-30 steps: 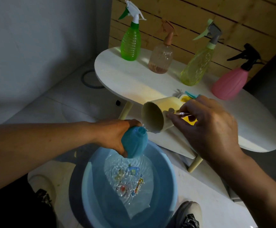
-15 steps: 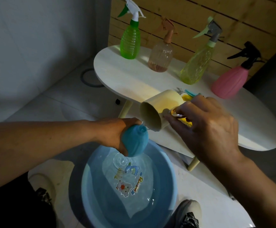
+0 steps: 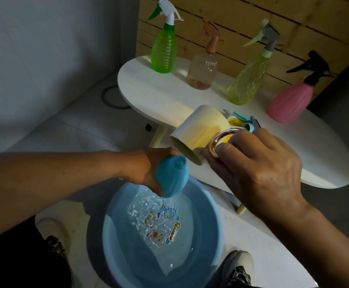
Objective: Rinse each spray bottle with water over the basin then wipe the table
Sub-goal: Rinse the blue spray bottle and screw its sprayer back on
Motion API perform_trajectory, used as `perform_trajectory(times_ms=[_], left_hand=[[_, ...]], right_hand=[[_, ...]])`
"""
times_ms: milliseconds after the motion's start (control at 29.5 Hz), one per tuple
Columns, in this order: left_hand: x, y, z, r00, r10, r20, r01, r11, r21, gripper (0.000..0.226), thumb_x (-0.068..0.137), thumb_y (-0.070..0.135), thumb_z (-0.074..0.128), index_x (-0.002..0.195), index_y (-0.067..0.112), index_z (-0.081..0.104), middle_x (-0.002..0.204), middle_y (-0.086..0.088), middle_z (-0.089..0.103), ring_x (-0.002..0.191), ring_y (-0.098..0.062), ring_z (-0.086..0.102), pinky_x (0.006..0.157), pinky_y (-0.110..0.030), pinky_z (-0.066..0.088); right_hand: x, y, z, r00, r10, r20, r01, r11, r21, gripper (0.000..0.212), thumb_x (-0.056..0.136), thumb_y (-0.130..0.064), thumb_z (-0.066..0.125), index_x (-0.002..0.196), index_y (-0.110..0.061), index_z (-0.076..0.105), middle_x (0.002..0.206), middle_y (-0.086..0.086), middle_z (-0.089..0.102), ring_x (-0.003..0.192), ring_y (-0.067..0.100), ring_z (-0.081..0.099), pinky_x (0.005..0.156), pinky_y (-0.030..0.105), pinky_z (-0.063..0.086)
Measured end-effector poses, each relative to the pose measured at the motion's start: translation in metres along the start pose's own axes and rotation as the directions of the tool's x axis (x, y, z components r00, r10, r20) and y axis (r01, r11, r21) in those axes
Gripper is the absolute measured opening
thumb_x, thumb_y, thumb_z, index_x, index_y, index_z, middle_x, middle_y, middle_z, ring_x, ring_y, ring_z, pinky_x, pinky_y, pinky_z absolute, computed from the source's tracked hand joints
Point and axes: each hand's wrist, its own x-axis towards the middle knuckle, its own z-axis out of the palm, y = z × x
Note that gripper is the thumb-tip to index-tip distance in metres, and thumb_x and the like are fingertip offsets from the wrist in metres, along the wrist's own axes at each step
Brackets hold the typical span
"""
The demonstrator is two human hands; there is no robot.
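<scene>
Left hand (image 3: 146, 167) grips the blue bottle (image 3: 172, 176), fingers curled round its body, holding it tilted over the far rim of the blue basin (image 3: 208, 206) with its neck toward the cup. The bottle carries no spray head. Right hand (image 3: 258, 173) grips the cream cup (image 3: 200, 129) by its shiny handle, fingers curled round it; the cup lies tipped on its side, mouth just beside the bottle's neck. Basin sits on the floor against the table's near edge, water rippled inside, cartoon stickers on its bottom. White oval table (image 3: 148, 92): along the far edge, green spray bottle (image 3: 163, 53) at the left end, then amber spray bottle (image 3: 202, 69), yellow-green spray bottle (image 3: 246, 80), pink spray bottle (image 3: 287, 102) toward the right, all upright, apart from one another. Behind the cup, near mid-table, a small heap of yellow and teal items (image 3: 242, 121), not identifiable. A shoe (image 3: 240, 267) beside the basin's near right rim.
</scene>
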Motion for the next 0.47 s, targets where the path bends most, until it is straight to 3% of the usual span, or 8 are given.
perform_trajectory(times_ms=[136, 237, 373, 475], left_hand=[[-0.001, 0.002, 0.0, 1.0, -0.017, -0.011, 0.017, 1.0, -0.02, 0.082, 0.068, 0.039, 0.095, 0.118, 0.056, 0.033, 0.103, 0.037, 0.049, 0.092, 0.012, 0.05, 0.076, 0.003, 0.038], [-0.004, 0.002, -0.001, 1.0, -0.023, 0.013, 0.023, 1.0, -0.021, 0.086, 0.067, 0.038, 0.095, 0.127, 0.055, 0.035, 0.107, 0.034, 0.052, 0.097, 0.007, 0.054, 0.082, -0.013, 0.048], [-0.013, -0.006, 0.003, 0.999, -0.031, 0.038, 0.032, 0.999, -0.02, 0.089, 0.063, 0.038, 0.093, 0.132, 0.045, 0.038, 0.117, 0.021, 0.058, 0.102, -0.002, 0.061, 0.085, -0.035, 0.057], [-0.021, -0.013, 0.005, 0.998, -0.04, 0.05, 0.041, 0.999, -0.01, 0.088, 0.062, 0.038, 0.094, 0.13, 0.044, 0.039, 0.117, 0.021, 0.057, 0.103, -0.004, 0.06, 0.086, -0.038, 0.057]], right_hand=[[-0.001, -0.003, -0.001, 1.0, -0.011, 0.001, 0.011, 0.999, 0.036, 0.028, 0.099, -0.032, 0.066, 0.081, -0.011, 0.072, 0.076, 0.009, 0.062, 0.065, 0.03, 0.054, 0.054, 0.039, 0.04], [-0.004, -0.002, 0.001, 0.985, 0.159, 0.065, -0.166, 0.978, 0.128, 0.031, 0.1, -0.038, 0.065, 0.084, -0.013, 0.072, 0.08, 0.006, 0.063, 0.07, 0.03, 0.058, 0.054, 0.039, 0.041], [-0.008, -0.003, 0.004, 0.874, 0.419, 0.248, -0.461, 0.875, 0.145, 0.034, 0.096, -0.054, 0.063, 0.085, -0.023, 0.069, 0.082, -0.005, 0.062, 0.076, 0.021, 0.06, 0.051, 0.035, 0.043], [-0.012, -0.005, 0.007, 0.779, 0.509, 0.365, -0.579, 0.808, 0.111, 0.036, 0.092, -0.061, 0.059, 0.083, -0.027, 0.064, 0.081, -0.009, 0.059, 0.074, 0.021, 0.057, 0.054, 0.033, 0.042]])
